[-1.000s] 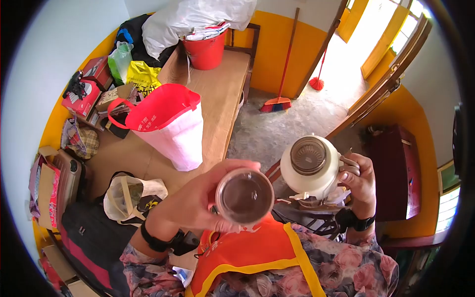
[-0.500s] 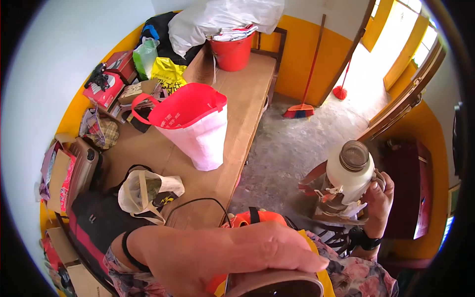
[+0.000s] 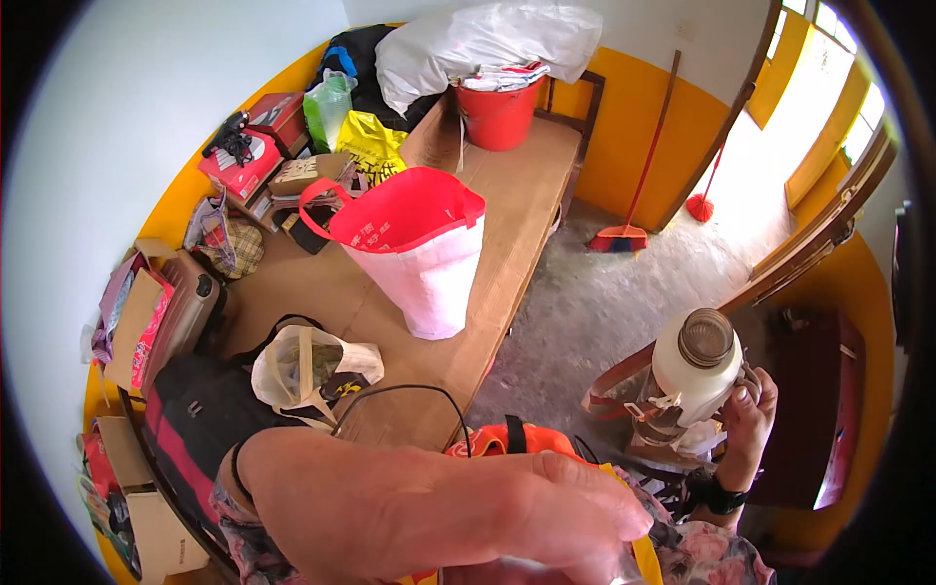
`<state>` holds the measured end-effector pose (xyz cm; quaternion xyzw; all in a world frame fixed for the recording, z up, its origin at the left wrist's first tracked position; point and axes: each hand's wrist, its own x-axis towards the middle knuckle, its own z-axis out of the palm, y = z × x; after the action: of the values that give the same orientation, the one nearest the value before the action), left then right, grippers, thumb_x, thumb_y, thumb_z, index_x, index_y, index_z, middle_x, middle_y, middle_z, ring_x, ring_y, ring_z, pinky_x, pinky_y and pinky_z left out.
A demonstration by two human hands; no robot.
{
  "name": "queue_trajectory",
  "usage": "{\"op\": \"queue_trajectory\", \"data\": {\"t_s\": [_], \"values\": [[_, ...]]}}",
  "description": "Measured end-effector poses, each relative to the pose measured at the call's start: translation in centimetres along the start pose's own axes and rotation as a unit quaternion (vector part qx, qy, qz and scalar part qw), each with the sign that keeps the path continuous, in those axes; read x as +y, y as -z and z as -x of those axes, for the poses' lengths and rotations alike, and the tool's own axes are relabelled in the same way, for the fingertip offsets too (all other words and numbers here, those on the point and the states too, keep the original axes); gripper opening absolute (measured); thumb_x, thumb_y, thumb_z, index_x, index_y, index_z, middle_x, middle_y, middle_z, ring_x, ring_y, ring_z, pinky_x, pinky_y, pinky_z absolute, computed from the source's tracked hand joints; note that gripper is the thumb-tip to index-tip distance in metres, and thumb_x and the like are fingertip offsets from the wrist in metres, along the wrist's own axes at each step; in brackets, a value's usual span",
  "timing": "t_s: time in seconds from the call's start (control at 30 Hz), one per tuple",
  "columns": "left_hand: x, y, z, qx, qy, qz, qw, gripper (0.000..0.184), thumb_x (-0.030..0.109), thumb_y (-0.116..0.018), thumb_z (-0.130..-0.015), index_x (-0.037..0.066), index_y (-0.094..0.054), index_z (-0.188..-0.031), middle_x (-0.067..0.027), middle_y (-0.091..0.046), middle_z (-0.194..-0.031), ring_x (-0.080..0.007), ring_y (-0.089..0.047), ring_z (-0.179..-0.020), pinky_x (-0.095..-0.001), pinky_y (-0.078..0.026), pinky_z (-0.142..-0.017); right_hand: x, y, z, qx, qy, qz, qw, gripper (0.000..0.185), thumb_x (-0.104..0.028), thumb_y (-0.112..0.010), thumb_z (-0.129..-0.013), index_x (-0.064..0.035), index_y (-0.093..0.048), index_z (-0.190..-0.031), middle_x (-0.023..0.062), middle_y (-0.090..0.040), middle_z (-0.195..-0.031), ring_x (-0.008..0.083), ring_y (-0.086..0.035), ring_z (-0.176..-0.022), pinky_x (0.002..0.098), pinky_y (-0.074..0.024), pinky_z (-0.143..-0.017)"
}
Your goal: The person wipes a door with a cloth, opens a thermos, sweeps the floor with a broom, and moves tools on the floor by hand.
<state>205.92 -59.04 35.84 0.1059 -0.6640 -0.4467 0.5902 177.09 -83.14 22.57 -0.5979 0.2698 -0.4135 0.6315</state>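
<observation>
My right hand point(image 3: 749, 409) is closed on the side of a cream-coloured bottle point(image 3: 694, 370). The bottle has a wide ridged mouth point(image 3: 706, 336) with no lid on it, and it is held upright. A brown strap point(image 3: 621, 380) hangs at its left side. Close to the camera, my left hand point(image 3: 458, 507) stretches across the bottom of the view with its fingers curled down. A shiny edge shows under these fingers, but most of what they hold is hidden. Below my left hand is an orange cloth item point(image 3: 517, 439) with a black strap.
To the left, a cardboard-covered bed point(image 3: 526, 214) bears a red-and-white bag point(image 3: 419, 263), a small cream bag point(image 3: 307, 370), a red bucket point(image 3: 497, 117) and a black bag point(image 3: 195, 419). A broom point(image 3: 619, 237) leans near the doorway. A dark red cabinet point(image 3: 804, 409) stands at right.
The view has shifted, so the room sits further right and lower. My left hand has turned, and the round dark-mouthed rim seen beneath it is now mostly out of sight. The bottle stays in my right hand.
</observation>
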Motion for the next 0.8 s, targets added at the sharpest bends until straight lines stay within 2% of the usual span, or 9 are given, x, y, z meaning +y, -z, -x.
{"op": "queue_trajectory", "data": {"t_s": [0.13, 0.33, 0.43, 0.47, 0.53, 0.63, 0.67, 0.73, 0.8], "values": [[0.3, -0.1, 0.3, -0.045, -0.008, -0.106, 0.993, 0.042, 0.002, -0.067, -0.068, -0.008, -0.045, -0.102, -0.0270, -0.047, -0.104, -0.0299, -0.053, -0.087, -0.0335, -0.046, -0.067, 0.3, -0.7, -0.2, -0.002, 0.004, 0.009, 1.000, 0.046, -0.018, -0.071, -0.068, -0.0026, -0.049, -0.106, -0.0019, -0.048, -0.060, 0.0034, -0.037, -0.042, 0.0167, -0.0270, -0.036], [1.6, -2.4, -3.0, 0.152, -0.212, -0.155, 0.953, 0.034, 0.003, -0.070, -0.067, -0.004, -0.051, -0.095, -0.0274, -0.049, -0.100, -0.0259, -0.057, -0.079, -0.0257, -0.048, -0.062, 0.5, -1.7, -0.6, -0.035, -0.007, 0.019, 0.999, 0.034, -0.025, -0.071, -0.069, -0.0041, -0.051, -0.087, -0.0041, -0.045, -0.055, 0.0020, -0.033, -0.038, 0.0163, -0.0235, -0.033], [3.7, -2.1, -3.8, 0.010, 0.017, -0.346, 0.938, 0.032, 0.005, -0.071, -0.067, -0.004, -0.053, -0.091, -0.0282, -0.049, -0.100, -0.0236, -0.059, -0.077, -0.0242, -0.048, -0.064, 0.2, -2.8, -0.5, -0.022, 0.006, 0.031, 0.999, 0.032, -0.026, -0.071, -0.068, -0.0050, -0.050, -0.082, -0.0046, -0.043, -0.054, 0.0020, -0.033, -0.038, 0.0167, -0.0229, -0.033], [0.6, -1.8, -2.1, 0.060, -0.126, -0.308, 0.941, 0.031, 0.006, -0.071, -0.066, -0.004, -0.054, -0.090, -0.0286, -0.049, -0.099, -0.0235, -0.059, -0.077, -0.0237, -0.049, -0.063, 0.1, -2.8, -0.6, -0.039, 0.000, 0.028, 0.999, 0.030, -0.026, -0.071, -0.068, -0.0077, -0.048, -0.074, -0.0051, -0.042, -0.053, 0.0020, -0.032, -0.039, 0.0169, -0.0220, -0.034], [1.2, -1.4, -1.8, 0.100, -0.268, -0.269, 0.920, 0.031, 0.007, -0.071, -0.066, -0.004, -0.054, -0.090, -0.0290, -0.049, -0.099, -0.0234, -0.059, -0.077, -0.0232, -0.049, -0.062, 0.4, -2.8, -0.6, -0.038, 0.002, 0.029, 0.999, 0.031, -0.027, -0.071, -0.068, -0.0091, -0.046, -0.070, -0.0055, -0.042, -0.053, 0.0020, -0.032, -0.039, 0.0172, -0.0218, -0.034], [5.1, -1.6, -1.9, -0.026, 0.044, -0.197, 0.979, 0.049, 0.016, -0.057, -0.081, -0.005, -0.038, -0.121, -0.0243, -0.034, -0.124, -0.0327, -0.042, -0.111, -0.0351, -0.035, -0.091, 0.0, -3.8, -0.7, -0.036, -0.002, 0.020, 0.999, 0.036, -0.028, -0.072, -0.067, -0.0119, -0.040, -0.063, -0.0062, -0.040, -0.053, 0.0020, -0.033, -0.041, 0.0175, -0.0221, -0.035], [3.7, -2.0, -3.4, 0.016, -0.109, -0.258, 0.960, 0.040, 0.012, -0.064, -0.074, -0.005, -0.046, -0.106, -0.0266, -0.042, -0.110, -0.0277, -0.051, -0.093, -0.0287, -0.042, -0.077, -0.1, -4.0, -0.6, -0.037, -0.010, 0.015, 0.999, 0.036, -0.028, -0.072, -0.067, -0.0119, -0.040, -0.063, -0.0060, -0.040, -0.053, 0.0021, -0.033, -0.041, 0.0175, -0.0223, -0.035], [3.9, -2.5, -4.7, 0.046, -0.261, -0.317, 0.910, 0.032, 0.007, -0.071, -0.067, -0.004, -0.053, -0.091, -0.0288, -0.051, -0.097, -0.0227, -0.059, -0.075, -0.0223, -0.049, -0.063, 0.5, -3.9, -0.7, -0.057, -0.009, 0.016, 0.998, 0.036, -0.029, -0.072, -0.066, -0.0121, -0.041, -0.062, -0.0054, -0.041, -0.052, 0.0025, -0.034, -0.040, 0.0177, -0.0231, -0.034], [5.1, -2.9, -5.0, -0.001, -0.198, -0.351, 0.915, 0.035, 0.011, -0.072, -0.067, -0.005, -0.053, -0.093, -0.0289, -0.051, -0.096, -0.0224, -0.060, -0.075, -0.0224, -0.049, -0.063, 0.5, -4.0, -0.8, -0.066, -0.016, -0.008, 0.998, 0.036, -0.024, -0.074, -0.065, -0.0115, -0.040, -0.061, -0.0039, -0.045, -0.055, 0.0032, -0.037, -0.043, 0.0178, -0.0258, -0.036]]}}
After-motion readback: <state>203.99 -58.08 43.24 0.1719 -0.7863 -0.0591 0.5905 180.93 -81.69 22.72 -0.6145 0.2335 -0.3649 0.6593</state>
